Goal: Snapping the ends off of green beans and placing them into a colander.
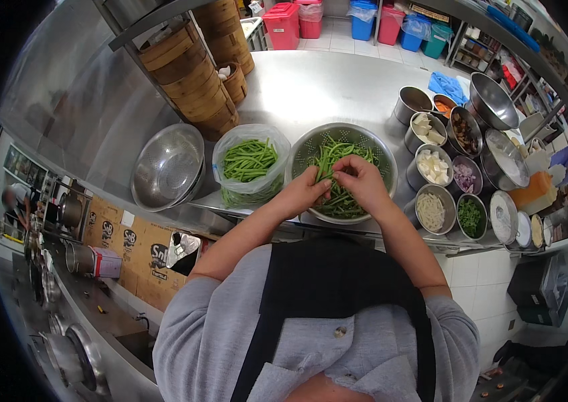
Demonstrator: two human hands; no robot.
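A steel colander (296,156) holding green beans (341,201) stands at the front edge of a steel counter. Over it my left hand (309,187) grips green beans, their ends rising past the thumb. Close to its right, my right hand (356,176) has thumb and forefinger pinched together near the bean tips; whether a piece is between them cannot be told. Left of the colander, a clear plastic bag (258,129) is full of green beans. Farther left an empty perforated steel bowl (168,166) rests on another bowl.
Bamboo steamers (193,85) are stacked at the back left. On the right stand several steel containers, among them one of white cubes (433,167), one of shredded white food (432,208) and one of chopped greens (471,217). A blue cloth (448,88) lies behind. A person (18,201) stands far left.
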